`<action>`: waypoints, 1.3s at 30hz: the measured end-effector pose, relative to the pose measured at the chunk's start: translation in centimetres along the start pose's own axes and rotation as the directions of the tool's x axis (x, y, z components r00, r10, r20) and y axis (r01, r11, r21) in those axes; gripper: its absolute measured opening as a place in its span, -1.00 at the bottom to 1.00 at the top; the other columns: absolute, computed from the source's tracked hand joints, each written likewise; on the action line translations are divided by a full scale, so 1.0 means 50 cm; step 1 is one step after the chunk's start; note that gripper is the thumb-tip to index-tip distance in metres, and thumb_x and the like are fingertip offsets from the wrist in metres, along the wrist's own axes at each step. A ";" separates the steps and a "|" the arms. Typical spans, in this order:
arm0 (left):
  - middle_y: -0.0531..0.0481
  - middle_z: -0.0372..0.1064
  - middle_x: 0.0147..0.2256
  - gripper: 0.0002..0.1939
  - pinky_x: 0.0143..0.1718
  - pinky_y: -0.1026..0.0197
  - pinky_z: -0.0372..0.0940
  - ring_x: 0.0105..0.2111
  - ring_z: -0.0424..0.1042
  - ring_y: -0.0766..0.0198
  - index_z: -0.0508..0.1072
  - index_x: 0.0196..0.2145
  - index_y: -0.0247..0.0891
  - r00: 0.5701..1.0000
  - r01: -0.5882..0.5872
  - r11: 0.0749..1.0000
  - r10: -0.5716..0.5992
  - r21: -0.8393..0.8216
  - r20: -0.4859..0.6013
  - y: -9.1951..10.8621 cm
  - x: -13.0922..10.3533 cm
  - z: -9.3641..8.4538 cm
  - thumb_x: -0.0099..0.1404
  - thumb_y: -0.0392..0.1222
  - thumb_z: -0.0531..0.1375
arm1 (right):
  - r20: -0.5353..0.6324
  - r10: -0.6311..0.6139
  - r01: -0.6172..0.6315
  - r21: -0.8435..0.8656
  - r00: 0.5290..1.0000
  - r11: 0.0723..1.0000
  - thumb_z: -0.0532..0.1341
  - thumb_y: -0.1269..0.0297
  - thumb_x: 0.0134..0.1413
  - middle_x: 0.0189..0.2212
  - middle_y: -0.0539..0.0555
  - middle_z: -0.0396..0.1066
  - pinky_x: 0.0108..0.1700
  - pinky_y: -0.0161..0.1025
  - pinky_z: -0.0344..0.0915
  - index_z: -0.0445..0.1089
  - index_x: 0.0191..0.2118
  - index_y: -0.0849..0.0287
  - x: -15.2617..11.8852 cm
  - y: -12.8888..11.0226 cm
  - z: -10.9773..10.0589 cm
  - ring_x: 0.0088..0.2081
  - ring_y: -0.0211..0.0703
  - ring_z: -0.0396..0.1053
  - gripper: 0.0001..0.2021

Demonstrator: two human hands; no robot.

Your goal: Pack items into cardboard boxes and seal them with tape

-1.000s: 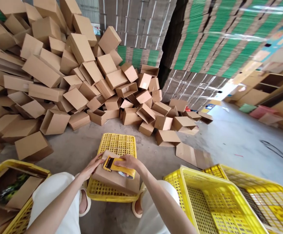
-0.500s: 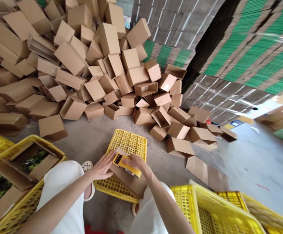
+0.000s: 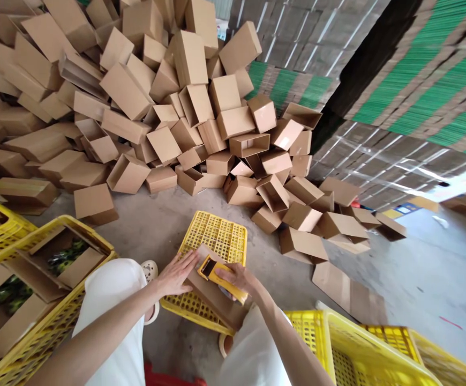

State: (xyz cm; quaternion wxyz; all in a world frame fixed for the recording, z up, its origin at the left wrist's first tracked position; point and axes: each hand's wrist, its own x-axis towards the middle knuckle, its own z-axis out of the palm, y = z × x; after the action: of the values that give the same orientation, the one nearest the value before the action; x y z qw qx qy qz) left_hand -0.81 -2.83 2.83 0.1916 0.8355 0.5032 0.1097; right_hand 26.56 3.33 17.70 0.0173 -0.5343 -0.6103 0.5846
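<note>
A long, narrow cardboard box (image 3: pixel 217 303) lies on an upturned yellow plastic crate (image 3: pixel 220 233) between my knees. My left hand (image 3: pixel 177 274) rests on the left side of the box near its far end, fingers stretched out and lying flat. Wrapped round a yellow tape dispenser (image 3: pixel 212 270), my right hand (image 3: pixel 236 277) holds it over the top of the box, its dark front end pointing away to the left. The tape roll is mostly hidden under the dispenser and my hand.
At my left, a yellow crate (image 3: pixel 108 247) holds open boxes with dark green contents in bags. Another yellow crate (image 3: pixel 324 343) stands at my right. Loose cardboard boxes (image 3: pixel 128 91) form a large heap ahead. A flattened carton (image 3: pixel 347 289) lies on the floor; strapped cardboard stacks (image 3: pixel 429 69) rise behind.
The view has swung slightly left, so the scene appears farther right. My right hand and the tape dispenser have moved a little right along the box; my left hand stays on it.
</note>
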 end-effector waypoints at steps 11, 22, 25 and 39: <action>-0.31 -0.34 0.57 0.37 0.55 -0.25 -0.38 0.57 -0.33 -0.13 -0.41 0.58 -0.23 0.997 -0.071 0.996 0.073 0.054 -0.034 0.066 0.014 0.001 0.16 -0.02 0.45 | -0.002 0.035 -0.035 0.014 0.999 0.999 0.26 -0.05 0.33 -0.60 -0.06 0.40 -0.64 -0.34 0.26 0.44 -0.22 0.11 0.009 -0.005 0.011 -0.65 -0.24 0.33 -0.69; -0.30 -0.33 0.57 0.34 0.53 -0.30 -0.40 0.57 -0.29 -0.14 -0.43 0.58 -0.19 0.999 -0.051 0.998 0.051 0.039 0.005 0.054 0.017 0.004 0.20 -0.02 0.43 | 0.029 0.030 -0.029 -0.033 0.999 0.999 0.32 -0.15 0.23 -0.54 0.03 0.49 -0.64 -0.30 0.30 0.52 -0.17 0.15 -0.019 0.042 -0.032 -0.63 -0.17 0.41 -0.59; -0.30 -0.37 0.57 0.31 0.53 -0.32 -0.40 0.57 -0.33 -0.15 -0.34 0.59 -0.20 0.999 -0.033 0.998 0.032 0.051 0.008 0.061 0.018 0.006 0.19 0.00 0.43 | 0.016 -0.007 0.008 -0.067 1.000 0.998 0.32 -0.13 0.23 -0.52 0.01 0.51 -0.62 -0.34 0.31 0.55 -0.13 0.15 -0.031 0.057 -0.039 -0.60 -0.20 0.43 -0.60; -0.39 -0.32 0.56 0.39 0.54 -0.21 -0.22 0.56 -0.28 -0.17 -0.38 0.58 -0.31 0.997 -0.072 0.997 0.073 0.024 -0.040 0.120 0.045 0.039 0.11 -0.04 0.46 | -0.010 0.020 -0.020 -0.071 1.000 0.997 0.32 -0.13 0.23 -0.56 -0.03 0.47 -0.61 -0.37 0.27 0.54 -0.15 0.15 -0.029 0.066 -0.033 -0.62 -0.23 0.39 -0.60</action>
State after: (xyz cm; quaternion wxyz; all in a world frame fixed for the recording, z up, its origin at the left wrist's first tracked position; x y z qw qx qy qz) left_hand 5.75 -3.78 3.63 0.1677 0.8530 0.4776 0.1277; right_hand 30.36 2.67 16.68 -0.0046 -0.5435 -0.6252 0.5601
